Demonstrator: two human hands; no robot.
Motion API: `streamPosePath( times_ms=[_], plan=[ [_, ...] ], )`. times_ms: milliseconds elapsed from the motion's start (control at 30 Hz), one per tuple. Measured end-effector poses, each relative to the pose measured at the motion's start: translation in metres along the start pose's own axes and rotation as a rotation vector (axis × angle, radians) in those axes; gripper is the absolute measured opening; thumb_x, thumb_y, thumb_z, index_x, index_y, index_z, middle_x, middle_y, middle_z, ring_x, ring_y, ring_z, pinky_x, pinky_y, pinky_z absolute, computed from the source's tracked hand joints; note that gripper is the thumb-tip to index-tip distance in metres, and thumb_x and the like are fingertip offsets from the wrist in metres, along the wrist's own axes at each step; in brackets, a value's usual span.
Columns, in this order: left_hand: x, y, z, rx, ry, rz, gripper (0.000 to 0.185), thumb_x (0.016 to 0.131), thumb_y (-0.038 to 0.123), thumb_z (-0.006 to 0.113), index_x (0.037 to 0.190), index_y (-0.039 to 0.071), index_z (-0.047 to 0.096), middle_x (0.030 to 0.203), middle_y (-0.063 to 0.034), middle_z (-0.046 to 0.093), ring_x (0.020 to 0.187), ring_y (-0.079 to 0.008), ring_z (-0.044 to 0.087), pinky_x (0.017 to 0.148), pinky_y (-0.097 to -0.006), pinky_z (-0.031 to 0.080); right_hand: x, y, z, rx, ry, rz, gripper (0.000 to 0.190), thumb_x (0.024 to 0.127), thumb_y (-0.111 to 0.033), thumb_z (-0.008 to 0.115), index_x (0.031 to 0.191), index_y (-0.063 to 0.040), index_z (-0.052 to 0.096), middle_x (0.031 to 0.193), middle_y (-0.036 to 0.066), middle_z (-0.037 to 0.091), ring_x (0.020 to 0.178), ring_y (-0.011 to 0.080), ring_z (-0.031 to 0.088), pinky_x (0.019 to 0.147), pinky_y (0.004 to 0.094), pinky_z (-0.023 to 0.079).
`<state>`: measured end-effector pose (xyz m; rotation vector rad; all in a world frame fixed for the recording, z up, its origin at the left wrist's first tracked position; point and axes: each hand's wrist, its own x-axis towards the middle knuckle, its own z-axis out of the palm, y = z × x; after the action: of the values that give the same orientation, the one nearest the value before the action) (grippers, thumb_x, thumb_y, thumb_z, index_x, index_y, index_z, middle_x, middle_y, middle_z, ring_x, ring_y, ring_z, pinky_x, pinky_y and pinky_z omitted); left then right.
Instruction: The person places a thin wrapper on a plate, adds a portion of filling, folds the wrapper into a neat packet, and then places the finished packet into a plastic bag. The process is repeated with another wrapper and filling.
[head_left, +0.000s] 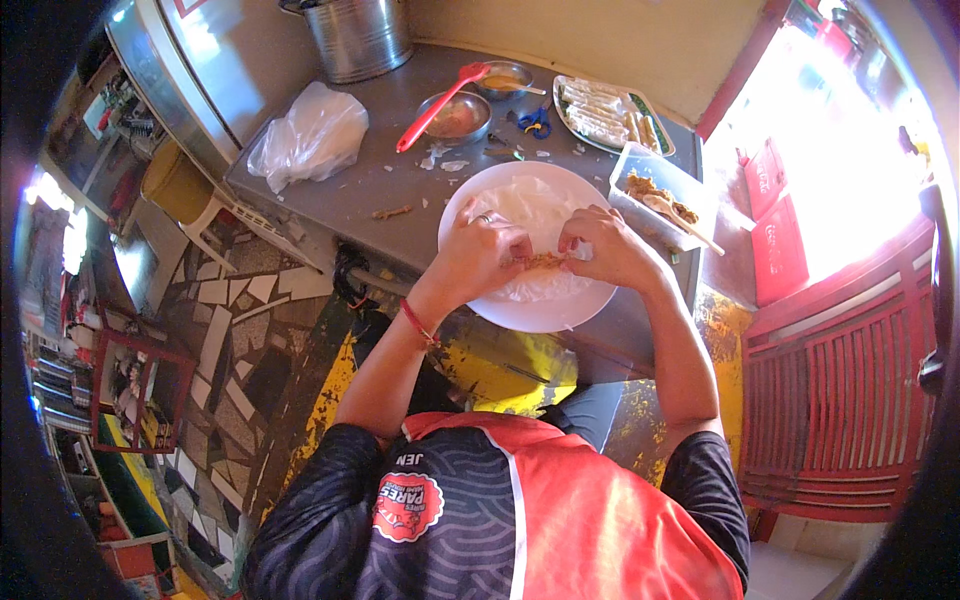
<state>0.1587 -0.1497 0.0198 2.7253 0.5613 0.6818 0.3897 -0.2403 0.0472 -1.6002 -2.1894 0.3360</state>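
A round white plate (577, 311) lies before me at the table's front edge, with thin translucent wrapper sheets (529, 202) on it. Across the near part of a sheet runs a strip of brown crumbly filling (544, 261). My left hand (484, 244), with a red band at the wrist, has its fingers curled at the strip's left end. At the other end, my right hand (611, 251) pinches a bit of the wrapper. The fingers hide both ends of the strip. Right of the plate, a clear plastic tub (626, 161) holds more filling and a spoon (686, 221).
Pale rolls (596, 112) fill a green-edged platter (561, 101) at the back. Nearby are blue-handled scissors (535, 122), two metal bowls (480, 124) (529, 71) and a red brush (435, 112). A plastic bag (315, 135) and a metal pot (360, 37) stand left.
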Motion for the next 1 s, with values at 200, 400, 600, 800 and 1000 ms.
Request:
streamPosePath(
  times_ms=[200,400,600,800,1000],
  plan=[
    [0.004,-0.002,0.001,-0.054,0.045,0.09,0.015,0.076,0.024,0.079,0.084,0.014,0.072,0.09,-0.0034,0.072,0.097,-0.0255,0.068,0.112,-0.0563,0.033,0.004,-0.004,0.004,0.067,0.045,-0.097,0.015,0.073,-0.016,0.081,0.083,-0.01,0.073,0.089,0.004,0.065,0.095,0.0247,0.061,0.094,0.0404,0.042],
    [0.004,-0.01,-0.003,-0.12,-0.001,0.054,0.021,0.077,0.029,0.079,0.091,0.016,0.074,0.095,-0.0061,0.074,0.102,-0.0292,0.067,0.114,-0.0583,0.03,0.002,-0.004,0.004,0.111,0.077,-0.101,0.012,0.073,-0.014,0.081,0.083,-0.01,0.075,0.088,0.004,0.065,0.096,0.0238,0.061,0.094,0.0407,0.042],
    [0.008,-0.001,0.003,-0.066,0.038,0.103,0.016,0.078,0.023,0.08,0.088,0.014,0.072,0.09,-0.0028,0.074,0.094,-0.0259,0.069,0.112,-0.06,0.032,0.005,-0.008,0.008,0.078,0.108,-0.092,0.02,0.069,-0.017,0.084,0.086,-0.01,0.076,0.089,0.004,0.065,0.099,0.0247,0.061,0.096,0.0409,0.042],
    [0.007,-0.007,0.0,-0.083,-0.038,0.092,0.015,0.075,0.021,0.08,0.087,0.015,0.073,0.091,-0.0032,0.074,0.096,-0.0253,0.068,0.113,-0.0596,0.031,-0.004,0.0,-0.007,0.055,0.026,0.054,0.026,0.068,-0.022,0.086,0.089,-0.01,0.075,0.094,0.004,0.066,0.105,0.0252,0.059,0.101,0.0432,0.039],
    [0.003,-0.014,-0.002,-0.093,-0.006,0.12,0.02,0.07,0.021,0.083,0.087,0.016,0.075,0.098,-0.0061,0.075,0.105,-0.0252,0.068,0.112,-0.057,0.032,-0.002,-0.001,-0.007,-0.036,-0.061,0.07,0.021,0.071,-0.019,0.084,0.089,-0.011,0.076,0.093,0.004,0.066,0.104,0.0253,0.059,0.101,0.0427,0.039]
  ],
)
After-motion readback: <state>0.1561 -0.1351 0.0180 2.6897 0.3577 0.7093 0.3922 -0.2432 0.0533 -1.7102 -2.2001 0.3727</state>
